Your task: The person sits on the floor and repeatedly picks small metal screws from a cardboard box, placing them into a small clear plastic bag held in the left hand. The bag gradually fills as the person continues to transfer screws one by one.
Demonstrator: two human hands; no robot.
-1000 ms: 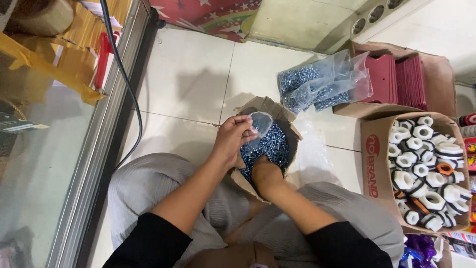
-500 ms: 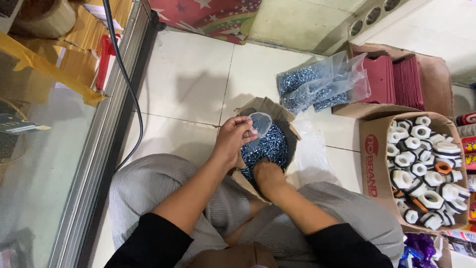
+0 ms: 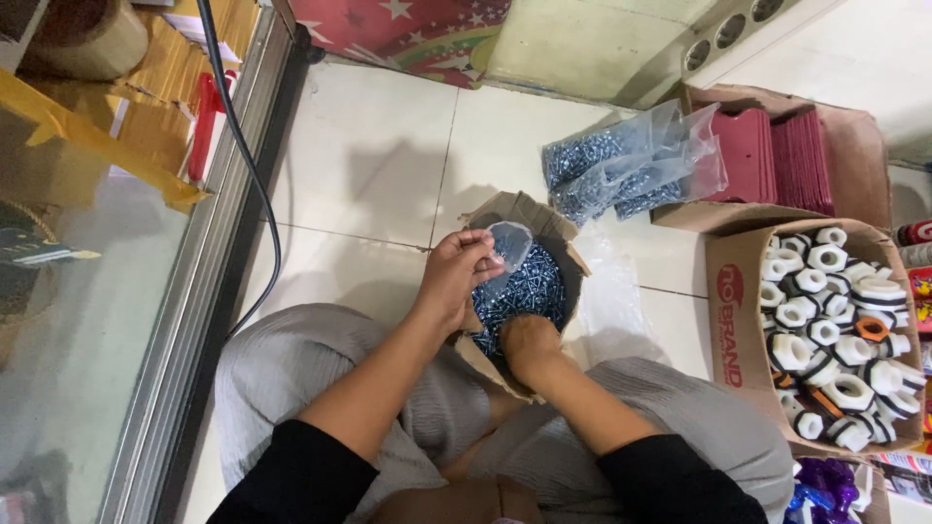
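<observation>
Screw carton point(image 3: 568, 254): open brown box at centre, filled with loose screws point(image 3: 529, 291).
Filled bags point(image 3: 631, 165): clear, at 1 o'clock.
Fittings box point(image 3: 738, 311): brown, red lettering, at 3 o'clock.
Left hand point(image 3: 456, 277): fingers pinching small clear bag point(image 3: 507, 245) open over the carton.
Right hand point(image 3: 529, 344): curled, dug into the screws.

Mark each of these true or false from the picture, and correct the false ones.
1. The left hand holds a small clear bag open over the box of screws. True.
2. The right hand rests on the floor tiles. False: it is down in the screws.
3. Filled bags of screws lie on the floor beyond the box. True.
4. The carton at the right holds red sheets. False: it holds white ring-shaped fittings.
</observation>
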